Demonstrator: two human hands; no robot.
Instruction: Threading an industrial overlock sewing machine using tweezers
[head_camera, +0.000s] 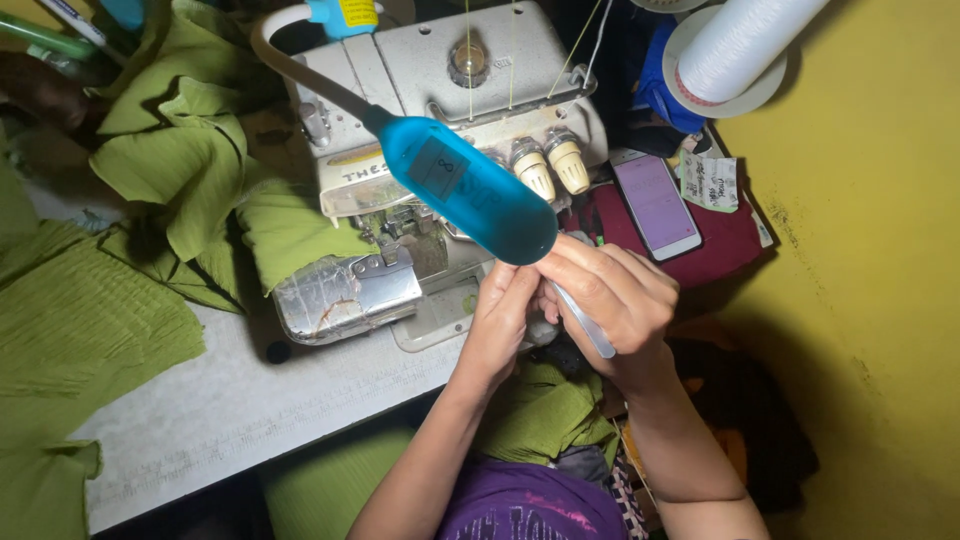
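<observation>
Dim overall; bright light falls on the sewing machine (440, 90) (glare on metal); corners in deep shadow.

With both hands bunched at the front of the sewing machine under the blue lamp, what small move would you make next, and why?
Probably ease the tweezers in the right hand a little further toward the machine, while the left hand steadies beside it. Both hands meet just under the blue lamp, which hides their fingertips, so the exact spot cannot be seen; a slow, short push seems safest.
</observation>
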